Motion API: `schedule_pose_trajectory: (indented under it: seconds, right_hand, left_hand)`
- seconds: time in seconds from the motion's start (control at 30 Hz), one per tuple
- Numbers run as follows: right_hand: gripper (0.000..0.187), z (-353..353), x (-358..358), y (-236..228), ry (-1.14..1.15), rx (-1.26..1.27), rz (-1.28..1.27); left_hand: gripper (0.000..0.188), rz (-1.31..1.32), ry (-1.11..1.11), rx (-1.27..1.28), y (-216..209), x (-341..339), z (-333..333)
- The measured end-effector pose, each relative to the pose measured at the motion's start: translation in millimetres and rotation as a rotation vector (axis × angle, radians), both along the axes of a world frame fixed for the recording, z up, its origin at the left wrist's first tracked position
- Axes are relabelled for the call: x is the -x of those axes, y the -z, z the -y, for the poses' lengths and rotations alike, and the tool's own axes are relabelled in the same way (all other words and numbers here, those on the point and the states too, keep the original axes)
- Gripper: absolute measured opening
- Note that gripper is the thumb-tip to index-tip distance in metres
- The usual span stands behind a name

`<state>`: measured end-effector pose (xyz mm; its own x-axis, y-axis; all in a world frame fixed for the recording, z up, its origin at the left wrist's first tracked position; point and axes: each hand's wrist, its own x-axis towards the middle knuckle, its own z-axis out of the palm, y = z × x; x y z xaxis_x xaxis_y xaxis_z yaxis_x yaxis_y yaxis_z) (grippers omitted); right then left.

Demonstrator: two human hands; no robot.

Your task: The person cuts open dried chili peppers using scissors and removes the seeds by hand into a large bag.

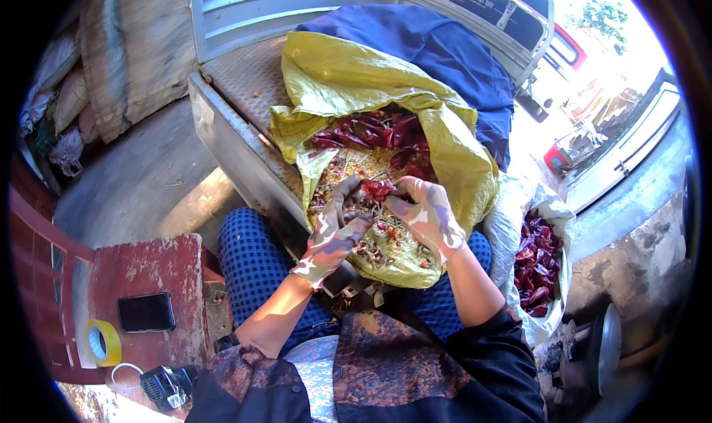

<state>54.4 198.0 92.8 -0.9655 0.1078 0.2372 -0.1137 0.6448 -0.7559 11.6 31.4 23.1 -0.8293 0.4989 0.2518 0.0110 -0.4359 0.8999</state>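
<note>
Both my hands wear camouflage-patterned gloves with dark, dirty fingers. They meet over the mouth of a yellow woven sack (330,71), which lies opened out toward my lap. Between them is a dried red chili (378,190). My right hand (429,214) pinches its right side. At the chili's left edge, the curled fingers of my left hand (335,230) grip it, though the fingertips partly hide the contact. Beneath the hands lie pale yellow seeds (354,163), stems and red scraps. Whole dark-red dried chilies (378,130) fill the deeper part of the sack.
The sack rests on a metal truck bed (241,67), beside a dark blue cloth (437,41). At my right, a white sack (508,200) holds more dried chilies. A worn red bench (148,263) on my left carries a phone (146,312) and yellow tape roll (111,343).
</note>
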Motion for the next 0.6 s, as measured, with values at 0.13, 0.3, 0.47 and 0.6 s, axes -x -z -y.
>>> schedule_pose_trajectory:
  seconds: [0.13,0.3,0.47,0.6]
  right_hand:
    - [0.01,24,-9,-15,-0.016,-0.219,0.095]
    - [0.008,21,-8,-4,-0.135,-0.102,0.05]
    - [0.013,35,-19,-24,-0.122,-0.463,-0.037]
    - [0.015,21,-12,-14,-0.214,-0.311,0.002]
  left_hand:
    - [0.066,-0.505,-0.346,0.354,-4,2,11]
    - [0.046,-0.263,-0.055,0.235,-5,-4,10]
    - [0.037,-0.301,-0.077,0.076,3,-8,6]
    - [0.031,-0.145,0.026,0.102,12,-4,13]
